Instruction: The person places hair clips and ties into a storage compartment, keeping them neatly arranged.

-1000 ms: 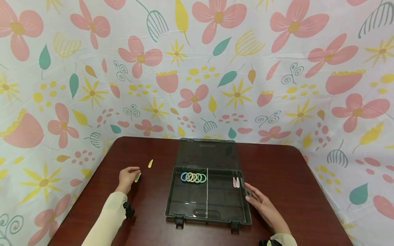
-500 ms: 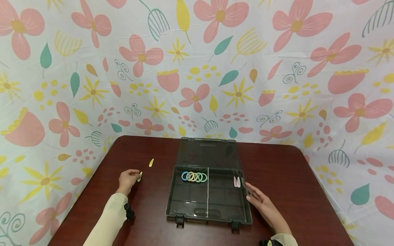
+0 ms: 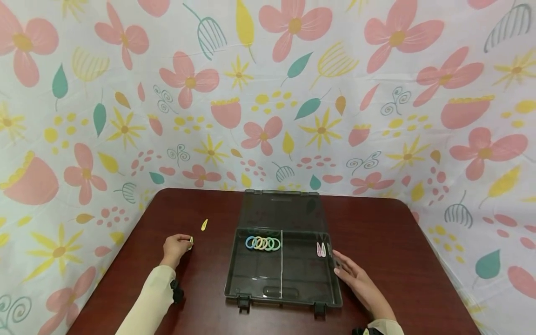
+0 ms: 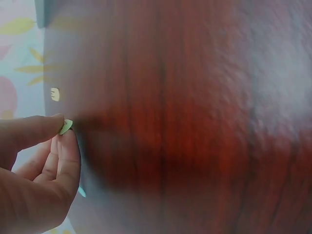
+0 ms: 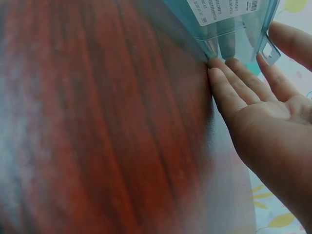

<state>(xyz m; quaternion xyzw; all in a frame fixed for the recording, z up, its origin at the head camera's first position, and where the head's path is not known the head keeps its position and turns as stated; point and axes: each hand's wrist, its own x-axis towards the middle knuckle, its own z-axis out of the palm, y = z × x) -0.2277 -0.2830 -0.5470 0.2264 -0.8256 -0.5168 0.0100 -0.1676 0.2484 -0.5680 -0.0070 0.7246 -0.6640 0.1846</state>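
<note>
My left hand (image 3: 175, 249) pinches a yellow-green snap hair clip (image 4: 66, 126) between thumb and fingertips, over the left part of the table. A yellow hair clip (image 3: 204, 224) lies on the wood just beyond it. In the middle stands an open, see-through dark plastic case (image 3: 255, 274), split in two by a pale divider (image 3: 282, 265). Its left compartment holds a row of overlapping pastel hair ties (image 3: 263, 243); a pink hair clip (image 3: 319, 250) and a whitish one (image 3: 323, 250) lie in the right one. My right hand (image 3: 356, 274) touches the case's right side with extended fingers.
The case's lid (image 3: 282, 209) lies folded back toward the flowered cloth (image 3: 268, 93) behind the table. Two dark latches (image 3: 244, 304) stick out at its front. A small pale-green tip (image 4: 82, 191) shows beside the left hand in the left wrist view.
The left hand has shifted slightly right, and the hair clip in its fingers now stands more upright. The right hand and the case stay in place; the head view bobs a little.
</note>
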